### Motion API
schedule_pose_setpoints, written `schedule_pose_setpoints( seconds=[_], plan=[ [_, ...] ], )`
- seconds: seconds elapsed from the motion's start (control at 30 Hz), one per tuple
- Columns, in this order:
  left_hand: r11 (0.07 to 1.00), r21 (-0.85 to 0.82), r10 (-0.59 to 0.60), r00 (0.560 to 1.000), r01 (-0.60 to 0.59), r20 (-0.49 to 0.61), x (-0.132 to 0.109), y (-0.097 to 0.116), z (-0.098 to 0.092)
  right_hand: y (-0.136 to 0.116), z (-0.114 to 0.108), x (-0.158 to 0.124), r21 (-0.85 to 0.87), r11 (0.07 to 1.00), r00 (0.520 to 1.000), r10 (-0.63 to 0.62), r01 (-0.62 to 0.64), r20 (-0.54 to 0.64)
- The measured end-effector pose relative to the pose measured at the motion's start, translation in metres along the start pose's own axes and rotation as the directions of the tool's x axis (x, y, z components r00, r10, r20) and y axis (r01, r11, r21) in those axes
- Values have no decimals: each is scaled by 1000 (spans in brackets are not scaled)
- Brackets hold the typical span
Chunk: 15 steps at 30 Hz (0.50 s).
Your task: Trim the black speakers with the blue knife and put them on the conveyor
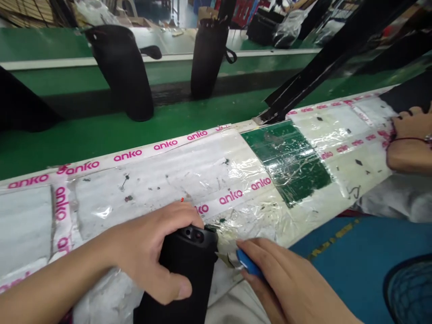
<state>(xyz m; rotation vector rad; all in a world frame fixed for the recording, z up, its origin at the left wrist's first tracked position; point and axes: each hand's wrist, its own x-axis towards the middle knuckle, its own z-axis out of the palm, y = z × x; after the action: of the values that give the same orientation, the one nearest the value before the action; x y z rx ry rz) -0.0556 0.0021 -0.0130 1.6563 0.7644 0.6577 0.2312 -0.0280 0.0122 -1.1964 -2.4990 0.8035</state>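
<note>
My left hand [158,252] is wrapped over a black cylinder [189,274] that looks cloth-covered, tilted toward me at the table edge. Small round openings in a dark recess show on its upper end. Pinched in my right hand [273,274] is a blue-handled blade [249,263]. Its pale metal tip points left, close to the cylinder's right side; I cannot tell whether it touches. The cylinder's lower end runs out of view.
Beneath my hands runs a white, tape-covered work ledge [151,175] with a green patch [286,157]. Black cylinders [123,72] stand on the green surface beyond. A black post [313,72] slants across. Another person's hand [411,135] rests at right. A netted basket [411,288] sits low right.
</note>
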Motion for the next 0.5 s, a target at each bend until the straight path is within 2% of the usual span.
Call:
schedule_pose_setpoints(
  seconds=[0.03, 0.1, 0.37, 0.5],
  plan=[
    [1000, -8, 14, 1000, -14, 5, 1, -1, 0, 4, -4, 6, -170, 980, 994, -107, 107, 8],
    [1000, -15, 28, 1000, -27, 13, 2, -1, 0, 9, -6, 15, -319, 924, 977, -209, 210, 40],
    [1000, -11, 8, 999, -8, 42, 6, 0, -4, 5, 8, 21, -311, 919, 970, -212, 240, 122],
    [1000, 5, 8, 998, -8, 56, 7, 0, -3, 3, 8, 21, -337, 910, 970, -214, 241, 116]
  ],
)
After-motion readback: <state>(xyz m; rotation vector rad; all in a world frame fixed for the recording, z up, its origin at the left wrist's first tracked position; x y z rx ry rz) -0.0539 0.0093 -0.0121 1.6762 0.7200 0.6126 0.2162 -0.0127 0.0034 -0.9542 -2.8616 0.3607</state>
